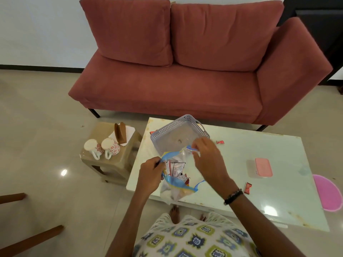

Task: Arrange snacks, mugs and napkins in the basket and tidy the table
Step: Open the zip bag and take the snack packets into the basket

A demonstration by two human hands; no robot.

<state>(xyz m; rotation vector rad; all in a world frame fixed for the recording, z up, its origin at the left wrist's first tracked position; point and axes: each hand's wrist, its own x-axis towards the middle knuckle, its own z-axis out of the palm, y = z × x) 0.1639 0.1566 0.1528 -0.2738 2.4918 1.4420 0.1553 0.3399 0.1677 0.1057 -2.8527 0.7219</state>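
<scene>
both hands hold a clear zip bag point(176, 175) with a blue seal strip above the near left part of the white bench point(259, 164). the left hand point(151, 173) has its fingers clamped on the bag's left rim, and the right hand point(206, 156) pinches the far rim between thumb and fingers, so the mouth of the bag is pulled wide. snack packets point(176, 168) show inside the bag, one pale with dark print, others red; the lower end of the bag rests at the bench's near edge.

just behind the hands, toward the far left corner of the bench, stands a grey perforated basket point(167, 134) with side handles. a red wrapped sweet point(220, 142) lies just right of the basket, another red sweet point(247, 188) lies near the near edge beside the right wrist, and a third bit of red wrapper point(153, 132) shows at the basket's left side. a pink-lidded box point(263, 167) sits toward the right side of the bench, well apart from the bag.

left of the bench is a low beige stool point(111, 164). two white mugs with red flower print point(110, 146) lie on their sides there, touching each other, and behind them a brown napkin holder point(120, 133) stands with white napkins point(130, 131).
</scene>
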